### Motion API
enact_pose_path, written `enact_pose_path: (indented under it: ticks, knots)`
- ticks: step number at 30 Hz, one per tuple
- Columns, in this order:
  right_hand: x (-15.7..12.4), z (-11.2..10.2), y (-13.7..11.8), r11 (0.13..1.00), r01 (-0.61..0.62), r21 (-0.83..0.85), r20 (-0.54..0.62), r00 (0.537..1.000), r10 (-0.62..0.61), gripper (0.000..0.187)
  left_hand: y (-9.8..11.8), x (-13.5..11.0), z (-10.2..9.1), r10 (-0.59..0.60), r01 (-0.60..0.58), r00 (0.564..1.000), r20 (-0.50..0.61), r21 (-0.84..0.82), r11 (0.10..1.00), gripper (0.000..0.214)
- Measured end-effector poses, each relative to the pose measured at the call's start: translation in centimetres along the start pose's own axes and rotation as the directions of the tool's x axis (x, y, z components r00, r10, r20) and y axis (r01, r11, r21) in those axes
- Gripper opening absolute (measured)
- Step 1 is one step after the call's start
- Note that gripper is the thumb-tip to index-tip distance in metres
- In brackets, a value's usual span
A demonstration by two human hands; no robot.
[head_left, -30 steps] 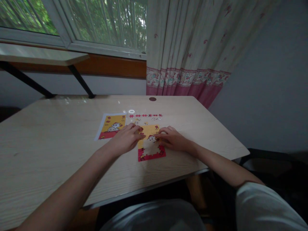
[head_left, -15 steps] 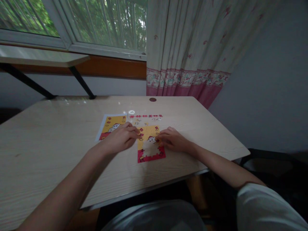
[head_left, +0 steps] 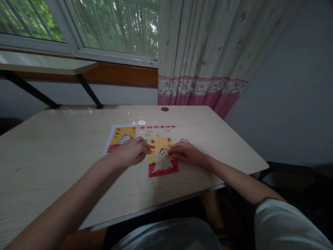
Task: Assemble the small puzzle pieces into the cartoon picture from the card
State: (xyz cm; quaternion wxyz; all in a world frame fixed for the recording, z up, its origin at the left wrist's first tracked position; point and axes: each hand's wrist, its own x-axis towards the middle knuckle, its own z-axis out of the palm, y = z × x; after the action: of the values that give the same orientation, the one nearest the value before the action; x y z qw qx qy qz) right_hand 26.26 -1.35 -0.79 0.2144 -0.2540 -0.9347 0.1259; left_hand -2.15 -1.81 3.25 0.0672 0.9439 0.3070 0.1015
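A partly assembled jigsaw puzzle, yellow above and red below, lies flat on the table with a white cartoon animal in a red hat near its middle. Bare tabletop shows through a gap in its lower centre. My left hand is closed, its fingertips at the puzzle's left edge. From the other side, my right hand has its fingers bent together on the right edge, beside the animal's face. Whether a loose piece sits under either set of fingertips is hidden.
Behind the puzzle lies a row of red jigsaw pieces, with several white and yellow pieces nearer. A printed reference picture is at the left, partly covered by my left hand. A raised shelf stands at the back left of the table.
My left hand's fingers have lowered and drawn closer together at the puzzle's left edge. My right hand stays at the right edge with little movement.
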Motion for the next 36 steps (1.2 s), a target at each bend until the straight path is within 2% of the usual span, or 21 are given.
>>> enact_pose_path:
  ticks: [7,13,18,25,28,31,36]
  knots:
    - [0.2,-0.5,-0.7,1.0,-0.01,0.016,0.019,1.0,0.009,0.023,0.5,-0.5,0.2,0.001,0.0,1.0,-0.011,0.054,0.999,0.027]
    - [0.2,-0.6,-0.8,1.0,-0.011,0.021,0.038,0.999,0.01,0.02,0.2,-1.7,1.3,-0.007,0.013,0.997,-0.071,0.091,0.996,0.034]
    - [0.2,-0.5,-0.6,0.999,-0.004,0.045,0.02,1.0,0.003,0.018,0.4,-2.3,1.5,0.04,-0.031,0.992,-0.117,0.077,0.997,0.031]
    - [0.3,-0.5,-0.7,1.0,0.01,0.017,0.021,1.0,-0.01,0.018,1.4,-1.9,1.2,0.05,-0.046,0.995,-0.086,0.04,0.998,0.032]
    - [0.9,-0.7,0.3,0.998,0.02,0.059,0.046,0.999,-0.022,0.018,1.3,-2.0,1.4,0.045,-0.042,0.995,-0.088,0.036,0.998,0.031]
    - [1.7,-1.2,2.3,0.995,-0.051,0.086,0.023,0.999,0.049,0.021,1.2,-2.0,1.5,0.044,-0.041,0.995,-0.087,0.037,0.998,0.03]
    - [3.5,-1.6,5.9,0.957,-0.283,-0.061,-0.048,0.959,0.28,0.031,1.3,-2.0,1.6,0.049,-0.046,0.995,-0.091,0.035,0.998,0.029]
